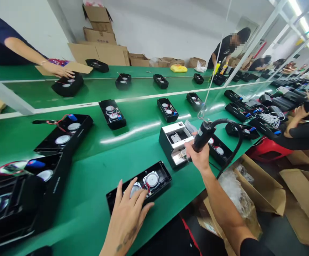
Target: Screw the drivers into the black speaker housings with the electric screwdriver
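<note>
My left hand (130, 204) lies with fingers spread over a black speaker housing (162, 175) on the green bench. Two round speaker drivers and red wires show inside this housing; the fingers partly cover one driver. My right hand (199, 155) is wrapped round a black electric screwdriver (204, 134) with a thick cable. The tool points down at the front of a black and silver box (178, 137), which looks like a screw feeder. Its tip is hidden behind my fingers.
Open speaker housings (112, 113) stand about the green bench (95, 177), several stacked at the left (63, 133). A co-worker's hand (58, 69) touches one across the bench. Cardboard boxes (261, 185) are at the lower right. A hanging cord (210, 85) drops near the screwdriver.
</note>
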`<state>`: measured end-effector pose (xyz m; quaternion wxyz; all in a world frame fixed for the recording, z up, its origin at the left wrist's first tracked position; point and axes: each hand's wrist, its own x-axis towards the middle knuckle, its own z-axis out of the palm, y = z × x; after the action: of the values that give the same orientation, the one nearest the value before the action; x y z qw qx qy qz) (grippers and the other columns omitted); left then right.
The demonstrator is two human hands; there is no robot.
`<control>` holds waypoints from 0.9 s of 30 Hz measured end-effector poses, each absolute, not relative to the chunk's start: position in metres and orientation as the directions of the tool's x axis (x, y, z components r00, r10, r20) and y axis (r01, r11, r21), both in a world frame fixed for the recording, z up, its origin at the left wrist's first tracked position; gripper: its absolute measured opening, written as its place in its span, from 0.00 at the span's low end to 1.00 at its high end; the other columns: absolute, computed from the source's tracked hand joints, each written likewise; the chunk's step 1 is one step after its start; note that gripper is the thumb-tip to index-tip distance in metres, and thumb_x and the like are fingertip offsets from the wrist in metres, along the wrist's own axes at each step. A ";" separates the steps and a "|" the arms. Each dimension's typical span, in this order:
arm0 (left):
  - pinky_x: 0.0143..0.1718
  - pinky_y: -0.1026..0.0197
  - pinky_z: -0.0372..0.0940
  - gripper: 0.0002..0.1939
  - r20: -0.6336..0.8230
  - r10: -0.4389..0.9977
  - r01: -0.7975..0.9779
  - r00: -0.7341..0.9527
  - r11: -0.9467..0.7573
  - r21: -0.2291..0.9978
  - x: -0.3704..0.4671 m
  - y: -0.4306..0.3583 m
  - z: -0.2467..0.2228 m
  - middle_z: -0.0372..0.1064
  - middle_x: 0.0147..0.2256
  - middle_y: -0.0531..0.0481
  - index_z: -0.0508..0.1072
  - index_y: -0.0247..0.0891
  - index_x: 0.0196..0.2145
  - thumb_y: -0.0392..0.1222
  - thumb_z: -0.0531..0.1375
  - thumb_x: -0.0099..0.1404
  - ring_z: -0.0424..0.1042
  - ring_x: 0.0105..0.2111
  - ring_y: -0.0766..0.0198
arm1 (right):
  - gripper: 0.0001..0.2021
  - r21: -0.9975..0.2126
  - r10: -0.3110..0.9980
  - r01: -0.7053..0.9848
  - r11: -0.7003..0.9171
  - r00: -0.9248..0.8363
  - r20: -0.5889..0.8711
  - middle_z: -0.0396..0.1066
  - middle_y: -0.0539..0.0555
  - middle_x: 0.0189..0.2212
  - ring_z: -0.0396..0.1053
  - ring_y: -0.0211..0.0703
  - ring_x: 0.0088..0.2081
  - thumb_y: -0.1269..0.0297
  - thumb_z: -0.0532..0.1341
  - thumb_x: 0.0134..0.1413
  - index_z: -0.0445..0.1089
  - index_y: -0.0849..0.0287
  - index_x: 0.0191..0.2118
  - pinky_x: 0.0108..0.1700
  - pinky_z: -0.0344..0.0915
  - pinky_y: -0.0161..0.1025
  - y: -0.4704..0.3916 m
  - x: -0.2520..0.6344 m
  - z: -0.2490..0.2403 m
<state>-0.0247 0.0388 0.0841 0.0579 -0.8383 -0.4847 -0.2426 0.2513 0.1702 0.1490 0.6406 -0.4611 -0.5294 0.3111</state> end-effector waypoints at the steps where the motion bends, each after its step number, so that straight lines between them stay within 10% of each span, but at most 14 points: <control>1: 0.75 0.27 0.48 0.08 0.452 0.795 0.848 0.406 -0.512 0.138 -0.020 0.039 0.083 0.83 0.42 0.47 0.76 0.40 0.48 0.45 0.64 0.74 0.74 0.61 0.36 | 0.23 -0.933 0.913 0.039 0.357 0.197 0.357 0.66 0.37 0.19 0.62 0.34 0.17 0.60 0.71 0.60 0.64 0.55 0.55 0.24 0.64 0.36 0.164 0.250 0.150; 9: 0.78 0.32 0.43 0.04 0.416 0.816 0.862 0.401 -0.490 0.131 -0.010 0.042 0.076 0.83 0.34 0.53 0.77 0.42 0.44 0.40 0.61 0.77 0.79 0.56 0.47 | 0.22 -0.831 0.933 -0.445 0.333 0.026 0.360 0.63 0.37 0.23 0.59 0.32 0.15 0.62 0.68 0.68 0.59 0.45 0.61 0.19 0.61 0.33 0.106 0.199 0.138; 27: 0.77 0.33 0.42 0.05 0.428 0.805 0.850 0.410 -0.507 0.141 -0.012 0.041 0.075 0.84 0.36 0.51 0.78 0.43 0.44 0.40 0.61 0.76 0.78 0.55 0.50 | 0.19 -0.865 0.911 -0.362 0.347 -0.087 0.402 0.64 0.38 0.23 0.59 0.33 0.17 0.58 0.65 0.71 0.59 0.47 0.60 0.23 0.63 0.35 0.103 0.161 0.115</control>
<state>-0.0115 0.0414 0.0746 0.0494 -0.8382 -0.4938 -0.2262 0.1607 0.1032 0.1150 0.6245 -0.2577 -0.5326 0.5099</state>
